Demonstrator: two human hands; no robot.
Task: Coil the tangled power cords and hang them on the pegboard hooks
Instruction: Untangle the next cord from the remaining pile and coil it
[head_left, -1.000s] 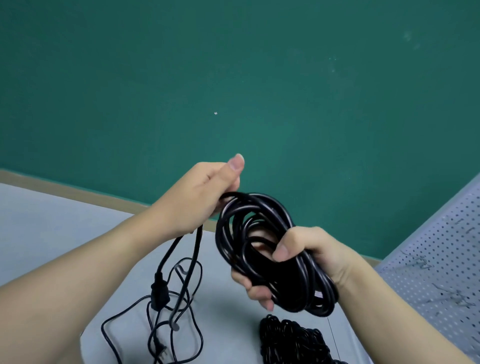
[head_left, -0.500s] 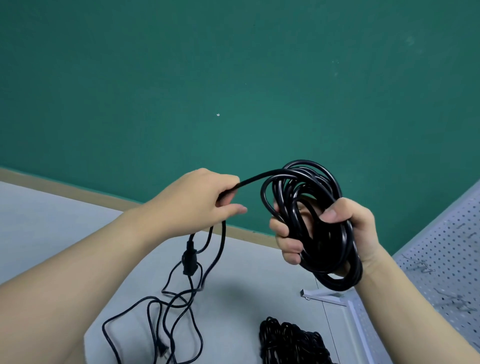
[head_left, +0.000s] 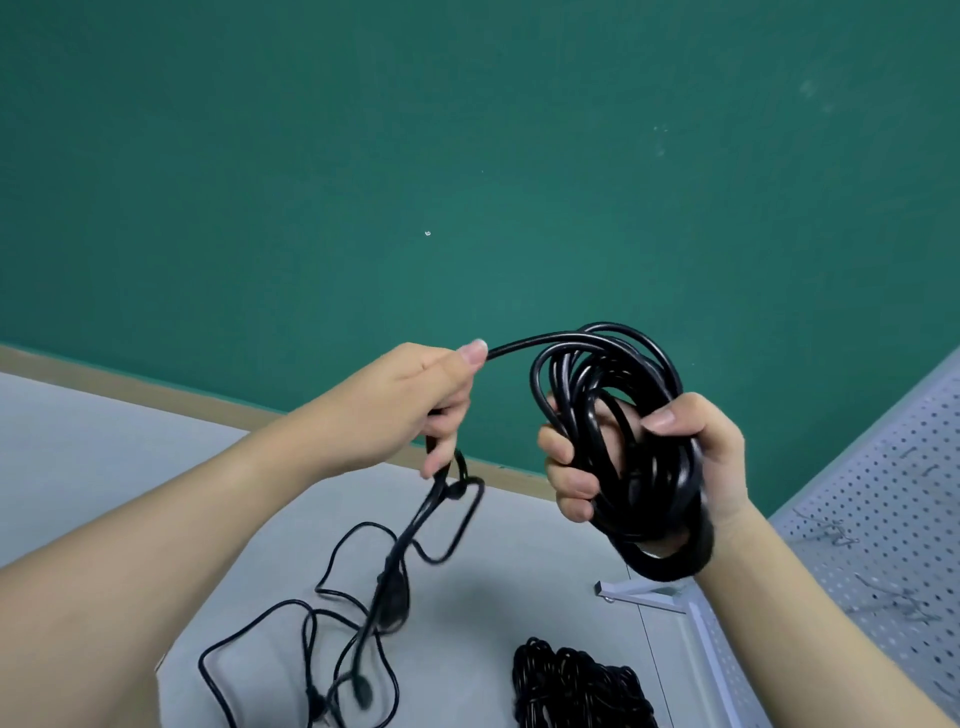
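My right hand (head_left: 696, 462) grips a thick black coiled power cord (head_left: 613, 379), held upright in the air with several loops. The cord's free end runs left from the top of the coil into my left hand (head_left: 415, 400), which pinches it between thumb and fingers. Below that hand the cord hangs down, blurred, to its plug (head_left: 392, 605). A thinner tangled black cord (head_left: 291, 613) lies loose on the grey table (head_left: 130, 457). The white pegboard (head_left: 883, 545) stands at the right with wire hooks (head_left: 831, 532) on it.
A pile of fine black cord (head_left: 576, 686) lies at the table's front edge. The pegboard's white metal foot (head_left: 644, 592) rests on the table beside it. A green wall (head_left: 467, 156) rises behind the table.
My right hand has lifted the coil up and to the right and turned it. My left hand drew the free end out to the left; the hanging plug swung.
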